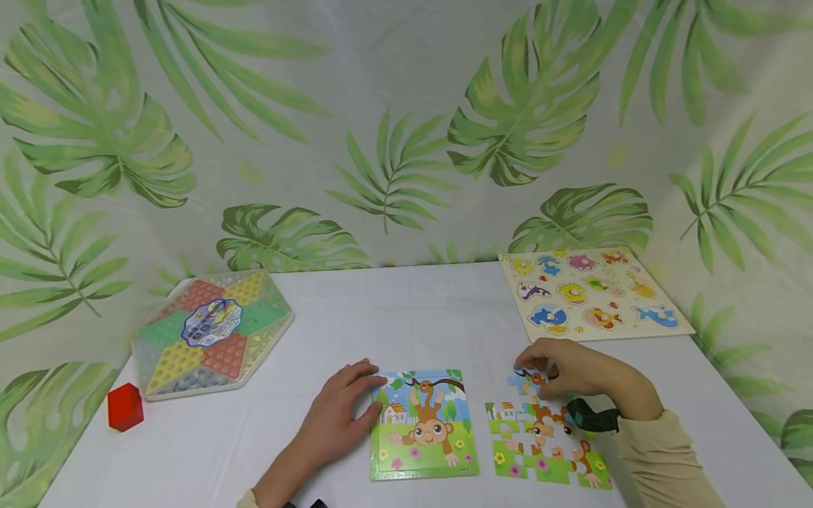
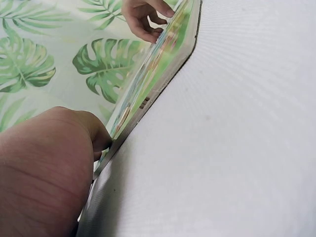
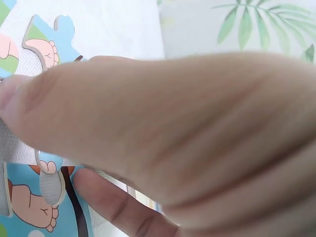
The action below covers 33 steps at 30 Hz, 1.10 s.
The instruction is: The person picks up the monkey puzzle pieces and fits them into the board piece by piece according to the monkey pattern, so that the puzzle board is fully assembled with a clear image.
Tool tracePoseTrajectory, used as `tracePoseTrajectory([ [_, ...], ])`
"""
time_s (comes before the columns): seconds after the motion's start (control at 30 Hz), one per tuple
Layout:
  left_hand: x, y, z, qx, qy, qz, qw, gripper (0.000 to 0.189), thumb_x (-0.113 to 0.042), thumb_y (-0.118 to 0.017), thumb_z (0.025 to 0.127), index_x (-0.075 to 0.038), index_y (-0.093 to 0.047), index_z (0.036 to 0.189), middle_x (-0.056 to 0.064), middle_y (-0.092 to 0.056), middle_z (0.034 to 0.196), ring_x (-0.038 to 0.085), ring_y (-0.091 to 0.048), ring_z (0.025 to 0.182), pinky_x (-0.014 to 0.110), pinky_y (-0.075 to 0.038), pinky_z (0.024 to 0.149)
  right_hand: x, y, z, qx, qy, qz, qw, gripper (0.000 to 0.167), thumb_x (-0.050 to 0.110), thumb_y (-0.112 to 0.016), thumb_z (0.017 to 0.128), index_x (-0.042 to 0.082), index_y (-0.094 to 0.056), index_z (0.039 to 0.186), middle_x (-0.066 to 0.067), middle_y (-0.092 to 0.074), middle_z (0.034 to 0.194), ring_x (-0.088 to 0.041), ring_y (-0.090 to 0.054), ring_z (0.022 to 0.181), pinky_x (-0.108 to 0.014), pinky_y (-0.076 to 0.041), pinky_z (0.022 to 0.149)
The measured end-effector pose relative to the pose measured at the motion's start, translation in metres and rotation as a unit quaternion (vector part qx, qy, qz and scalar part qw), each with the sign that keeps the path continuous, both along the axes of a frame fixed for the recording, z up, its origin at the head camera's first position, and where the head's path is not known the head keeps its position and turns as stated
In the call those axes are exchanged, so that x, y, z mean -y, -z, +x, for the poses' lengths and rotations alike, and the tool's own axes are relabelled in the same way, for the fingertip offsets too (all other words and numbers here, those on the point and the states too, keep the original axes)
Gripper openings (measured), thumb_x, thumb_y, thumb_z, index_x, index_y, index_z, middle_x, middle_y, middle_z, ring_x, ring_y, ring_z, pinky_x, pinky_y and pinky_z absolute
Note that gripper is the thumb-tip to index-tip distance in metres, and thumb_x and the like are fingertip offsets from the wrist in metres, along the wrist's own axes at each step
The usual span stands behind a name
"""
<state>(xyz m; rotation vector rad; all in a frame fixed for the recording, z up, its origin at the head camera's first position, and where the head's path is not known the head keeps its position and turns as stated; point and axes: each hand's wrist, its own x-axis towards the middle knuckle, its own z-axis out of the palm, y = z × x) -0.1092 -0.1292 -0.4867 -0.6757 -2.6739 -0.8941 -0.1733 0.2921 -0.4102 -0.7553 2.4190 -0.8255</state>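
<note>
A jigsaw board (image 1: 424, 451) picturing a monkey on a branch lies flat on the white table. My left hand (image 1: 346, 406) rests at its left edge, fingertips by the upper corner and thumb lower down; in the left wrist view a finger meets the board's edge (image 2: 144, 103). To the right, loose jigsaw pieces (image 1: 508, 462) of the same picture lie partly joined, with gaps between. My right hand (image 1: 574, 367) pinches a blue piece with a brown branch (image 1: 530, 379) at their top. In the right wrist view the thumb (image 3: 49, 108) covers much of the grip.
A hexagonal Chinese checkers box (image 1: 212, 339) lies at the back left, a red block (image 1: 125, 407) beside it. At the back right is a wooden peg puzzle (image 1: 587, 293) with sea animals. Leaf-patterned cloth (image 1: 394, 176) hangs behind. A dark watch (image 1: 593, 416) circles my right wrist.
</note>
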Motion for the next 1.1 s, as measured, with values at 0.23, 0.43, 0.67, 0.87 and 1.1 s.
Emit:
tracePoseTrajectory([
  [0.23,-0.0012,-0.0005,0.0004,0.002,0.000,-0.003,1.0000,0.031,-0.017,-0.077,0.089,-0.015,-0.074,0.119,0.004,-0.064,0.136,0.029,-0.052,0.140,0.055,-0.044,0.113,-0.0007,0.0033,-0.0010,-0.018,-0.004,0.003,0.9998,0.041,0.014,-0.084,0.084,0.011,-0.070,0.123,-0.001,-0.064,0.116,-0.016,-0.059,0.098,-0.029,-0.055,0.078],
  [0.43,-0.0013,0.0007,0.0009,-0.014,-0.001,-0.003,0.9999,0.031,-0.017,-0.078,0.087,-0.015,-0.074,0.118,0.003,-0.065,0.135,0.029,-0.054,0.138,0.055,-0.046,0.111,0.0008,0.0069,-0.0019,-0.034,-0.004,0.008,0.9994,0.043,0.009,-0.083,0.081,0.014,-0.069,0.122,0.001,-0.060,0.104,-0.014,-0.053,0.089,-0.027,-0.052,0.072],
  [0.67,0.0004,0.0017,0.0004,-0.007,-0.002,-0.005,1.0000,0.031,-0.020,-0.078,0.089,-0.018,-0.074,0.119,0.002,-0.064,0.136,0.028,-0.054,0.139,0.053,-0.045,0.113,0.0040,0.0089,-0.0029,-0.067,-0.011,0.021,0.9975,0.041,0.008,-0.081,0.079,0.017,-0.068,0.117,0.002,-0.058,0.097,-0.012,-0.052,0.081,-0.026,-0.048,0.067],
  [0.87,-0.0005,0.0013,0.0002,-0.032,0.000,-0.004,0.9995,0.031,-0.018,-0.079,0.087,-0.016,-0.074,0.117,0.004,-0.065,0.134,0.029,-0.056,0.136,0.053,-0.047,0.111,0.0052,0.0088,-0.0037,-0.082,-0.007,0.025,0.9963,0.039,0.009,-0.080,0.079,0.016,-0.067,0.116,0.001,-0.057,0.094,-0.013,-0.053,0.079,-0.026,-0.047,0.066],
  [1.1,-0.0015,0.0007,0.0007,-0.032,0.002,-0.005,0.9995,0.031,-0.016,-0.079,0.086,-0.014,-0.074,0.117,0.005,-0.065,0.133,0.030,-0.055,0.136,0.053,-0.046,0.111,0.0046,0.0101,-0.0033,-0.090,-0.002,0.024,0.9956,0.039,0.010,-0.079,0.079,0.016,-0.067,0.116,0.002,-0.058,0.096,-0.012,-0.054,0.081,-0.026,-0.048,0.068],
])
